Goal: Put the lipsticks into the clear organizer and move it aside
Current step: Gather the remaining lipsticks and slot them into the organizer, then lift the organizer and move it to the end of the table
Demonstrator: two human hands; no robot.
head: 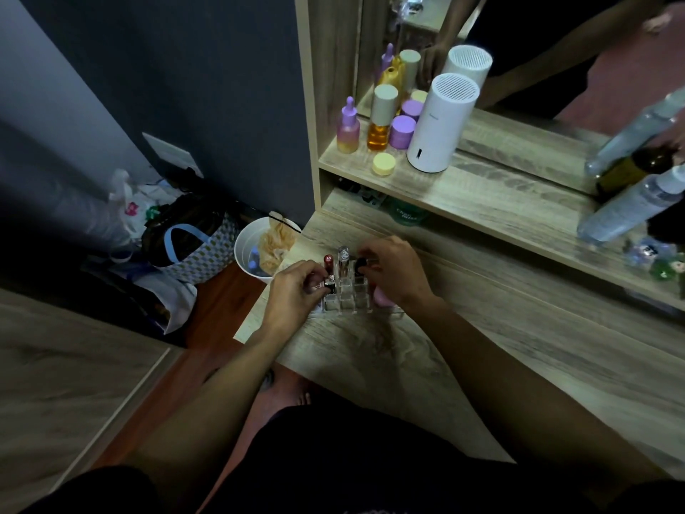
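Observation:
The clear organizer [346, 304] stands on the wooden dresser top [482, 328], between my two hands. A red lipstick [328, 262] and a clear-capped lipstick [343, 255] stand upright in its back row. My left hand [293, 294] pinches a dark lipstick with a silver top [329, 283] at the organizer's left side. My right hand [396, 267] grips a black lipstick [358, 267] over the back right slots. A pink object [381, 296] lies under my right hand, partly hidden.
The shelf above holds purple and amber bottles [378, 124], a yellow jar [383, 164] and a white cylinder [441, 124]. Clear bottles [630, 209] lean at the right. A white bin [259, 250] and bags [192, 246] sit on the floor left of the dresser.

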